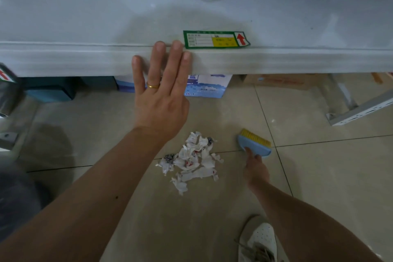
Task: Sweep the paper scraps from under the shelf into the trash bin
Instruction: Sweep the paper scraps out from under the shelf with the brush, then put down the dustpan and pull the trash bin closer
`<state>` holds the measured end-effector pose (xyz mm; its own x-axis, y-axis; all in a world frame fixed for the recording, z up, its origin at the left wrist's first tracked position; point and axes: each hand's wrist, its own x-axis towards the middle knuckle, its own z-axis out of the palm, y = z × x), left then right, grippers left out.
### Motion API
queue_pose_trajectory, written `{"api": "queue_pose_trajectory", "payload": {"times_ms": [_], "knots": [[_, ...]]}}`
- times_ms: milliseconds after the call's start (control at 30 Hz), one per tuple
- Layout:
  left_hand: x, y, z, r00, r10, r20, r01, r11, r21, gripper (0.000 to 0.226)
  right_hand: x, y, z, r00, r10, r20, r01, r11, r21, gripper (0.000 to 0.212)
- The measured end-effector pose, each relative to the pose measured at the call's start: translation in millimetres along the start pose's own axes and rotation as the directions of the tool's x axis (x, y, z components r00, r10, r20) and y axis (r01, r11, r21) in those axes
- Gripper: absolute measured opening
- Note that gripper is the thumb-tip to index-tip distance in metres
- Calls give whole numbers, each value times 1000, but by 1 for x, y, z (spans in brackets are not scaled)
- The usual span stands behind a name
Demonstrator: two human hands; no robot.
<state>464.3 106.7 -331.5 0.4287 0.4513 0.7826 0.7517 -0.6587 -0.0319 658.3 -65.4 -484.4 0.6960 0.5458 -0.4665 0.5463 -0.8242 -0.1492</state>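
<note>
Head view: the left hand [161,100] lies flat, fingers straight, on the shelf [85,59] edge, hiding part of a box beneath. The right hand [255,168] grips a brush [254,143], handle hidden, beside the paper scraps [191,159] piled on the floor.

Nothing's really reading clearly here. A green-bordered label [215,39] is sitting on the front edge of the shelf [297,59], showing a red up arrow and a yellow patch, but its print is blurring out. The blue-and-white box [207,87] under the shelf is showing what might be Chinese characters, too smeared to make out.
</note>
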Motion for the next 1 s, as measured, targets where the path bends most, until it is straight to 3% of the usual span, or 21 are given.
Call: {"api": "queue_pose_trajectory", "payload": {"times_ms": [167,333,433,667,867,1000], "knots": [[0,0,5,999,-1,-38,1,1000,13,61,-5,-1,20,998,42,48,-44,998,39,48],[0,0,2,1000,-7,-6,7,1000,8,63,-8,3,16,988,58,140,-44,994,-96,64],[1,1,-2,999,-16,32,16,1000,2,67,-14,-5,4,992,43,117,-23,986,-166,67],[-18,9,-27,980,-107,167,107,994,9,69,-54,-85,-42,968,-235,-92,241,969,50,77],[-42,-29,-86,918,-273,286,245,961,131,66,-126,-172,-75,887,-424,-184,454,872,181,69],[-49,-72,-138,871,-390,299,334,916,220,66,-189,-223,-79,791,-587,-173,610,779,144,63]]}}
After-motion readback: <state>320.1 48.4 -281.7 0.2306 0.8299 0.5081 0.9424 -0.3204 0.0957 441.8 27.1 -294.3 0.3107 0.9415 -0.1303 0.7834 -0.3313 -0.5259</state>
